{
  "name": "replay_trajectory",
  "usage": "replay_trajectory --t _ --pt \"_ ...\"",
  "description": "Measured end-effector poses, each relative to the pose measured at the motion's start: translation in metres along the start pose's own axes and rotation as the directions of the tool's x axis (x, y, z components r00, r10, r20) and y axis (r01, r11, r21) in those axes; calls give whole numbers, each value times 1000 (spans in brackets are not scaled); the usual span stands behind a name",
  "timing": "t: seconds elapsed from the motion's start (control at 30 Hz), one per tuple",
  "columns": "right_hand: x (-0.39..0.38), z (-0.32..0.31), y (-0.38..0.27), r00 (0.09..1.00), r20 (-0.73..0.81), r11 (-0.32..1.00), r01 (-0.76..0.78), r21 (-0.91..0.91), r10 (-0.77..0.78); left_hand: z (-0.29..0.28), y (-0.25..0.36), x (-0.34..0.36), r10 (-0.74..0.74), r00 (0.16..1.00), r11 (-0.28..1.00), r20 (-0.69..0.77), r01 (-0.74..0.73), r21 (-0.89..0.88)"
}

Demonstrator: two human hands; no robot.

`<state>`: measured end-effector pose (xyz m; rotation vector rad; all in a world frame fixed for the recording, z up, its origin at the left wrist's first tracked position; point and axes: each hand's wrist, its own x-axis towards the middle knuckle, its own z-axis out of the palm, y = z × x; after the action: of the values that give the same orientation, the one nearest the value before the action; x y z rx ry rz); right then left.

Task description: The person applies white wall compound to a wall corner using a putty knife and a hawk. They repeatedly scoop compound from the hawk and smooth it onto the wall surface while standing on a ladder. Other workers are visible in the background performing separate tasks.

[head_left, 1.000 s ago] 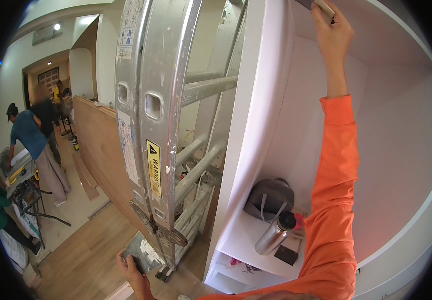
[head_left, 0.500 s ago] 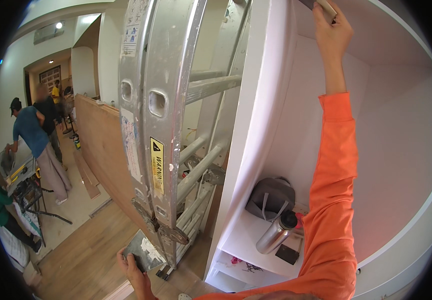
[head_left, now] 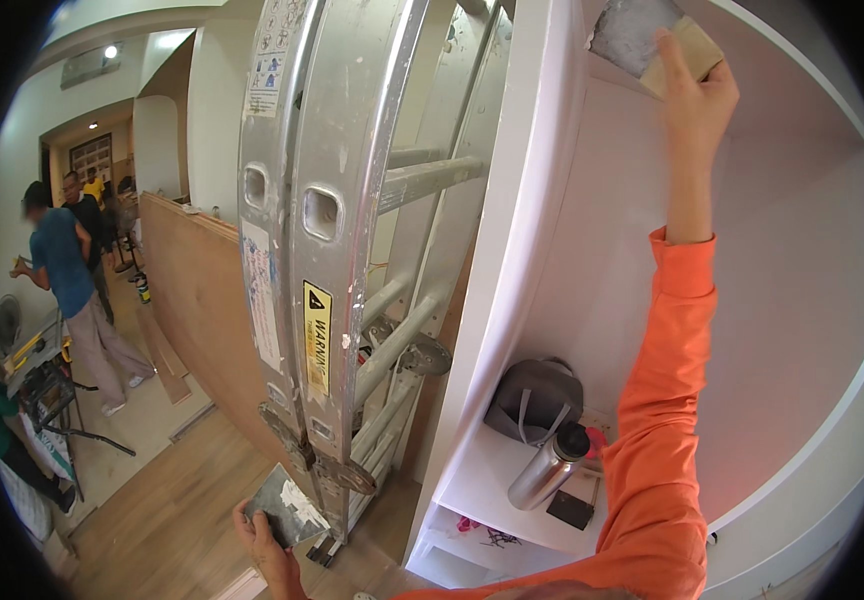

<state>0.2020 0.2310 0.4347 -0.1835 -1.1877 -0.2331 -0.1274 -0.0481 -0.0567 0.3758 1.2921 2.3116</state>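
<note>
High at the upper right, my right hand grips a putty knife with a wide grey blade and a tan handle. The blade is against or close to the upper inside of the white cabinet; whether it touches, I cannot tell. Low on the left, my left hand holds a flat grey metal putty plate by its edge. A patch of white putty lies on it. Its far corner is near the foot of an aluminium ladder.
On the cabinet shelf are a grey bag, a steel bottle and a dark flat rectangular item. Wooden boards lean left of the ladder. Several people are farther left, near a saw stand.
My right hand has come lower and slightly right, bringing the putty knife's blade into view. The left hand and plate stay nearly still. A person in blue has straightened up.
</note>
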Motion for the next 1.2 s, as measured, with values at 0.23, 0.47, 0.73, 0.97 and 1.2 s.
replay_trajectory --t 0.23,0.47,0.73,0.97,1.2 --pt "34 -1 -31 946 159 951 298 -86 -282 -2 -3 5 10 1000 1000 9 -10 -1" --pt "38 8 -58 939 309 898 262 -352 -153 -2 -7 6 7 1000 1000 19 -6 -23" --pt "34 14 -49 963 258 903 181 -389 -82 1 -10 4 0 1000 1000 12 0 -19" --pt "44 19 -65 944 331 885 152 -440 3 -5 -5 5 -5 1000 1000 31 6 -29" --pt "43 25 -71 963 270 846 142 -514 2 -4 -8 6 -11 1000 1000 27 12 -22"
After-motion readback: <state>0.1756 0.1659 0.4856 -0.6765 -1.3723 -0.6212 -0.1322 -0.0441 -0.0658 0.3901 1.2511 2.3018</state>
